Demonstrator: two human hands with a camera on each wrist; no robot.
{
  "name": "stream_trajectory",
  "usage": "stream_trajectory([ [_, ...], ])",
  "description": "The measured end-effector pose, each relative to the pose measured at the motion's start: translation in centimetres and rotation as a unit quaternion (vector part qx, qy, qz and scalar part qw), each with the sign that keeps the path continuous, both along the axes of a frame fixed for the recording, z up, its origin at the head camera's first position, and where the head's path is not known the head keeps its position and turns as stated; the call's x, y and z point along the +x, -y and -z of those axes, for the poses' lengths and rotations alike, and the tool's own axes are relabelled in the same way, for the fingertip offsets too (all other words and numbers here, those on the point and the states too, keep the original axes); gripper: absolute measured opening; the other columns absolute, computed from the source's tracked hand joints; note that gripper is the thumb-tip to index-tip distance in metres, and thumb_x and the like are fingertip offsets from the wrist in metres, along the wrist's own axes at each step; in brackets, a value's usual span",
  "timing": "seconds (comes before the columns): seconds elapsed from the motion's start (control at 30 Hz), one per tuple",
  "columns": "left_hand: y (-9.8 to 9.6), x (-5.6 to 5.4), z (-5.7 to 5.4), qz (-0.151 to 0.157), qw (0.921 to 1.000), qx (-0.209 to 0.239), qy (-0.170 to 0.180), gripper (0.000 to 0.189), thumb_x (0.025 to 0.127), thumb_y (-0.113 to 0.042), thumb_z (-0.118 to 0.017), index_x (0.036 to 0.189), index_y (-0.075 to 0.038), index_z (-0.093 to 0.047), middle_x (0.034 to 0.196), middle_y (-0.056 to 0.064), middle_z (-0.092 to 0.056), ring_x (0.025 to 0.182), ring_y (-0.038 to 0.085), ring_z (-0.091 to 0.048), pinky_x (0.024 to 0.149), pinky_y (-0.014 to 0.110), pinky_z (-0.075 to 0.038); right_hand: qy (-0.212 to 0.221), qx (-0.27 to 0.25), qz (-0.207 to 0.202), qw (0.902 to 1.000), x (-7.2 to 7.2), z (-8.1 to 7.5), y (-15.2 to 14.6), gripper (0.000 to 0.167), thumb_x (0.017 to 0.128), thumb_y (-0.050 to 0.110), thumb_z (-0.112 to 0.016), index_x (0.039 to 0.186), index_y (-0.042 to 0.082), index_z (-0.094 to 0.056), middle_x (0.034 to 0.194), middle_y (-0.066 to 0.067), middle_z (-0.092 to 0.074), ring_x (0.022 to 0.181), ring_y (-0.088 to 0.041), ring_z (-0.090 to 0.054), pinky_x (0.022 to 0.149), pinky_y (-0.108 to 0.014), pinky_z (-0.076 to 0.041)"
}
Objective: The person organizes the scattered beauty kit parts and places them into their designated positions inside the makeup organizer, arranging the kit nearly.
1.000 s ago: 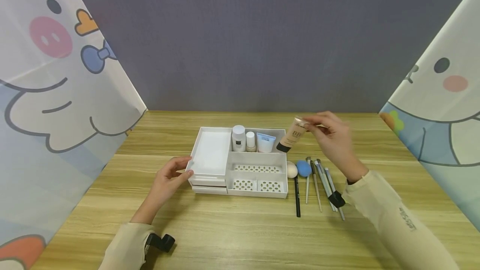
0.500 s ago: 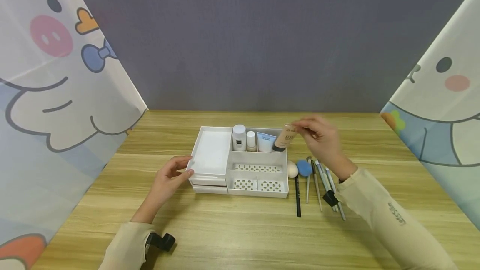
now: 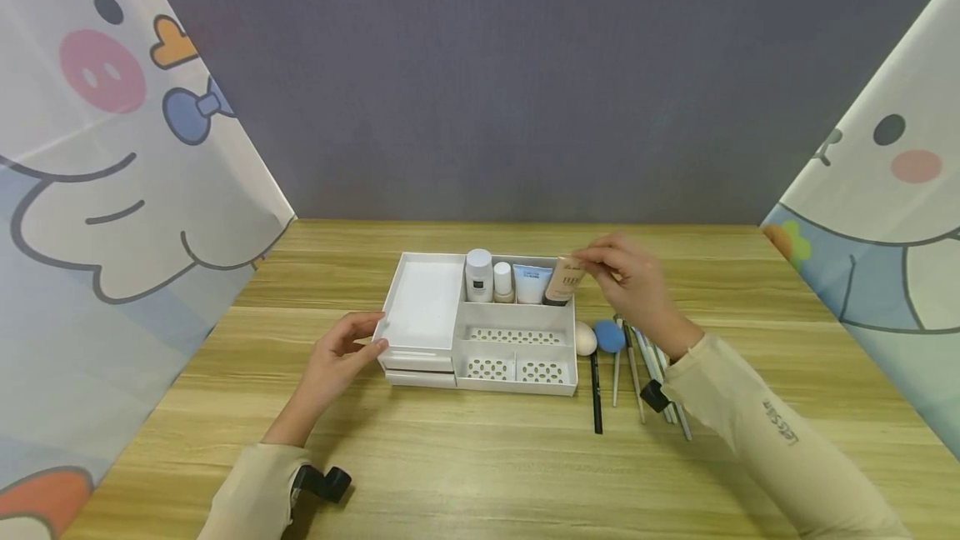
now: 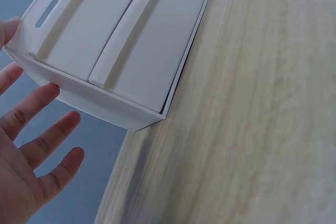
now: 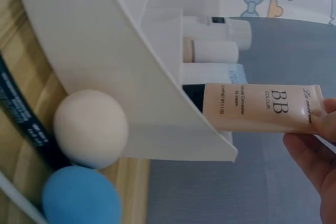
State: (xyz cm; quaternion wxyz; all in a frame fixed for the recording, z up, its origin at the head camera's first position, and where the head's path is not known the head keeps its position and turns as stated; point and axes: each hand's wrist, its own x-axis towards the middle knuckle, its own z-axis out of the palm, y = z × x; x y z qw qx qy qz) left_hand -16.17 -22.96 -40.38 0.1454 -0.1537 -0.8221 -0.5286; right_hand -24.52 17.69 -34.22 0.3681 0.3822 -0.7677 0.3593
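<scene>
My right hand [image 3: 628, 283] pinches the top end of a beige BB cream tube [image 5: 260, 107] between thumb and fingers. The tube's black cap points down into the back right compartment of a white organizer [image 3: 515, 387], beside a pale blue tube [image 3: 532, 283]. In the right wrist view, the organizer's slanted side wall hides part of the cap. At the organizer's left front corner, my left hand [image 3: 341, 357] touches the side with spread, fairly straight fingers [image 4: 32, 109]. A white bottle [image 3: 478, 277] and a smaller white-capped bottle [image 3: 503, 282] stand upright in the back row.
Right of the organizer lie a cream sponge [image 5: 91, 129], a blue sponge [image 3: 610, 336], a black pencil [image 3: 596, 394] and several brushes [image 3: 633, 369] under my right forearm. Two drawers [image 4: 152, 45] form the organizer's left front. A grey panel [image 3: 480, 82] rises behind the table.
My right hand has moved left and down with the BB cream tube, from right of the organizer into its back right compartment. The left hand has stayed at the corner.
</scene>
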Motion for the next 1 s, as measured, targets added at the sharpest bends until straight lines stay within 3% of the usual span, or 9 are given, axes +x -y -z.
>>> stream_trajectory([
  [0.33,0.0,0.0,0.0,-0.004,1.0000,0.001,0.004,0.032,0.091,0.002,-0.067,0.122,0.000,-0.062,0.124,0.014,-0.064,0.104,-0.002,-0.058,0.079,0.024,-0.049,0.052,0.004,-0.027,0.9983,-0.5,1.5,0.2,0.026,0.078,-0.021,-0.072,0.099,-0.005,-0.075,0.093,-0.012,-0.067,0.074,-0.015,-0.058,0.067,-0.011,-0.045],
  [0.63,-0.1,0.0,0.0,-0.002,1.0000,0.003,0.003,0.032,0.091,0.003,-0.068,0.122,0.001,-0.063,0.119,0.018,-0.065,0.102,-0.001,-0.059,0.078,0.025,-0.050,0.088,0.035,-0.006,0.9955,-0.6,2.7,0.3,0.023,0.080,-0.016,-0.073,0.098,-0.001,-0.076,0.092,-0.009,-0.068,0.071,-0.012,-0.059,0.063,-0.013,-0.045],
  [0.83,-0.2,0.0,0.0,-0.005,1.0000,-0.003,-0.004,0.032,0.091,0.004,-0.068,0.122,0.001,-0.062,0.119,0.022,-0.064,0.101,-0.002,-0.059,0.079,0.025,-0.049,0.125,0.039,-0.015,0.9912,-0.6,3.1,0.3,0.024,0.082,-0.013,-0.073,0.101,0.001,-0.076,0.091,-0.005,-0.067,0.069,-0.013,-0.057,0.061,-0.017,-0.046],
  [1.0,-0.1,0.0,0.0,-0.006,1.0000,-0.003,-0.006,0.032,0.091,0.004,-0.067,0.123,0.000,-0.063,0.119,0.019,-0.065,0.102,-0.001,-0.059,0.079,0.024,-0.049,0.137,0.045,-0.021,0.9893,-0.7,3.2,0.3,0.024,0.083,-0.011,-0.073,0.102,0.002,-0.076,0.091,-0.003,-0.067,0.070,-0.016,-0.060,0.062,-0.018,-0.047],
])
